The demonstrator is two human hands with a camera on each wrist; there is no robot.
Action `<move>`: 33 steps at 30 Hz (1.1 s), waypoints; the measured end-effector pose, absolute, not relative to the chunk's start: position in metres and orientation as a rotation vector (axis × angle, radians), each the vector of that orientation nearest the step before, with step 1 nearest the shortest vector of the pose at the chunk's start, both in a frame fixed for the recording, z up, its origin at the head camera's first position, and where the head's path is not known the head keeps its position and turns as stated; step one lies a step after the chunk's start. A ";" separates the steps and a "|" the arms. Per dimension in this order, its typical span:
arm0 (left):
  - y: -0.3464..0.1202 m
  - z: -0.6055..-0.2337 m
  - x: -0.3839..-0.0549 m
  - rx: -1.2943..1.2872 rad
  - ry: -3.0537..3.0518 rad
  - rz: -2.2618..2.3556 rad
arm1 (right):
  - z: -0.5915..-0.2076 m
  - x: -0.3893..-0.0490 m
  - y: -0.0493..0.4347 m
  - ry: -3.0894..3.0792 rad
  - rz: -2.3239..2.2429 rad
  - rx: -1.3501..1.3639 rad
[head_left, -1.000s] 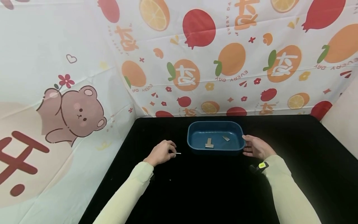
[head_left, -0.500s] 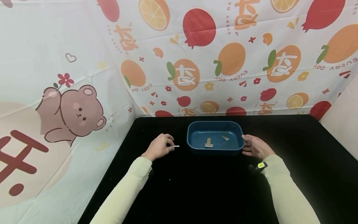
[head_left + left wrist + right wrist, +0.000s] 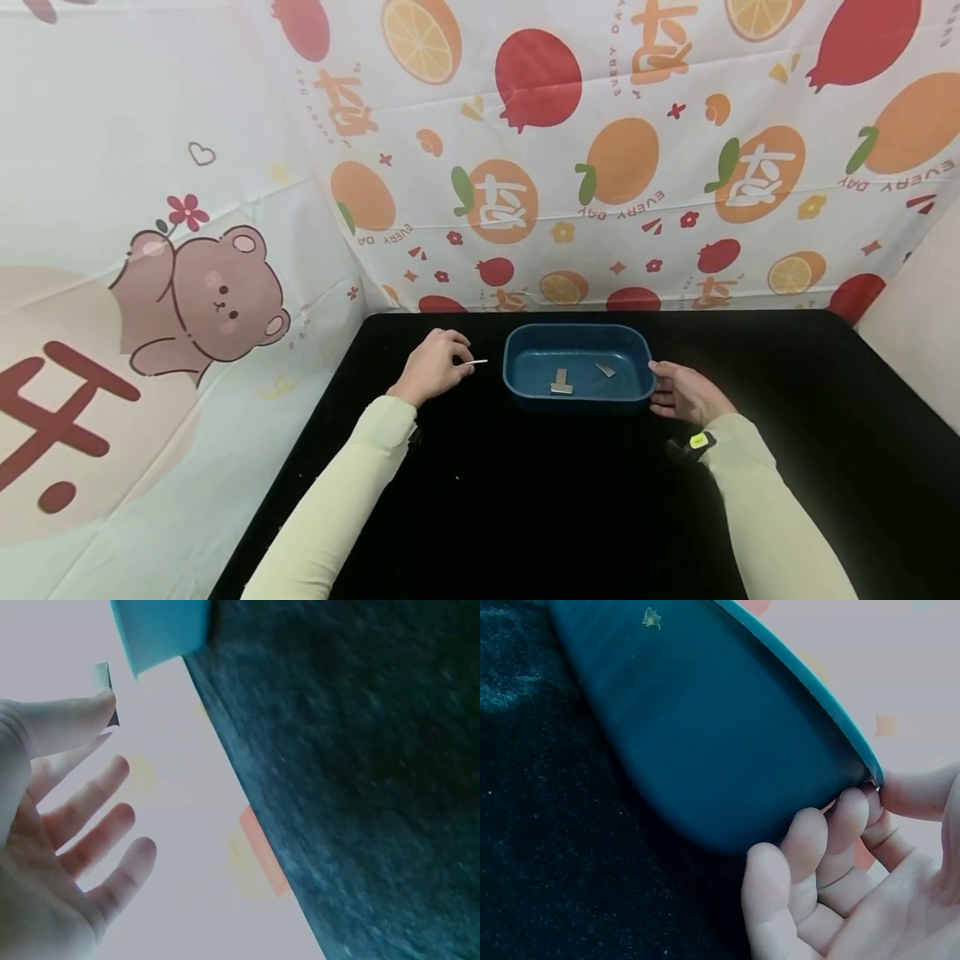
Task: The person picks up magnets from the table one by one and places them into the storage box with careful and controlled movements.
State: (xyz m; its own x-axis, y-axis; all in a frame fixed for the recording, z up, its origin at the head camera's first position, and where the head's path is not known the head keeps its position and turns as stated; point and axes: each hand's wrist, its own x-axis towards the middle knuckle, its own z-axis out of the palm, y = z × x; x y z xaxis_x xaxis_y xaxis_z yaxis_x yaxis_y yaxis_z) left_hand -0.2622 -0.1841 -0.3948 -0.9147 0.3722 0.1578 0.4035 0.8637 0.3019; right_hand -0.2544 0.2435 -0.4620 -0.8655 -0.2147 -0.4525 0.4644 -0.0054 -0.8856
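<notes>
My left hand (image 3: 435,367) pinches a thin, flat, light piece (image 3: 478,362) between thumb and fingertips, left of the blue plastic bin (image 3: 577,402). In the left wrist view the piece shows only as a narrow dark sliver (image 3: 113,716) at the thumb tip, and the other fingers are spread apart. On the far right, my right hand (image 3: 692,395) grips the bin's end, thumb at the rim and fingers against the outer wall. Inside the bin lie small flat metal pieces: a T-shaped pair (image 3: 561,383) near the front and a single tilted one (image 3: 606,369) to the right.
The bin stands near the back edge of a black cloth-covered table (image 3: 555,500). A fruit-print cloth (image 3: 420,275) hangs right behind it, and a bear-print cloth (image 3: 225,308) runs along the left side. A tiny pale speck (image 3: 457,477) lies on the table.
My left hand has moved away from me across the table, still pinching the thin piece, which now sits level with the bin's middle. The right hand and the bin have stayed put.
</notes>
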 end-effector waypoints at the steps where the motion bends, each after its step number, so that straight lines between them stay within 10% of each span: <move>1: -0.182 -0.394 -0.262 -0.608 -2.937 -0.509 | -0.462 -0.254 0.244 1.809 -1.922 0.256; 33: -0.113 -0.373 -0.277 -0.619 -2.936 -0.466 | -0.467 -0.253 0.233 2.066 -1.893 0.244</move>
State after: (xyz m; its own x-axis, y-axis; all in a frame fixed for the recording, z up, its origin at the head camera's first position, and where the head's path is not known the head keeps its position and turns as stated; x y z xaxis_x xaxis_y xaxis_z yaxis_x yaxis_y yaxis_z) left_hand -0.2771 -0.1131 -0.3726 -0.9116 0.3769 0.1640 0.4091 0.8701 0.2748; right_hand -0.2535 0.2334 -0.4670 -0.9318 -0.0930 -0.3510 0.3415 0.1039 -0.9341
